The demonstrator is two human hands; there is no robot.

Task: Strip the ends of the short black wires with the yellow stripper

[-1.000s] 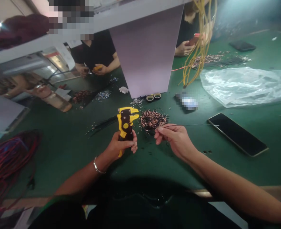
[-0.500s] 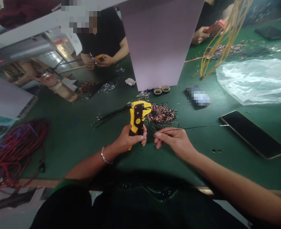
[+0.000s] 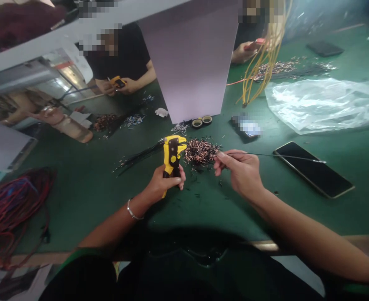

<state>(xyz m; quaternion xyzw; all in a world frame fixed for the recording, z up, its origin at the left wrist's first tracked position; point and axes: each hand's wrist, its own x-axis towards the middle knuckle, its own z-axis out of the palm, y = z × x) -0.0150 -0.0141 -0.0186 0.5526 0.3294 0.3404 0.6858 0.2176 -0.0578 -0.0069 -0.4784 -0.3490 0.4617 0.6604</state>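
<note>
My left hand (image 3: 168, 179) is wrapped round the dark handles of a yellow and black wire stripper (image 3: 172, 152), held upright with its jaws pointing right. My right hand (image 3: 239, 169) pinches a thin black wire (image 3: 265, 155) near one end; the wire's length runs off to the right, over a phone. Just right of the stripper's jaws, a heap of short black and copper scraps (image 3: 201, 151) lies on the green table. Several black wires (image 3: 137, 158) lie in a bundle behind and left of the stripper.
A dark phone (image 3: 314, 169) lies right, below a clear plastic bag (image 3: 322, 106). Two tape rolls (image 3: 202, 121) sit by a pale upright panel (image 3: 192, 62). Red cables (image 3: 18, 209) are coiled left. Across the table, a co-worker's hands (image 3: 118, 85) hold a yellow tool. Yellow wires (image 3: 262, 62) hang down.
My right hand has moved up and away from the left hand, carrying the wire toward the scrap heap's right edge. My left hand keeps its hold on the wire stripper. The view has shifted slightly.
</note>
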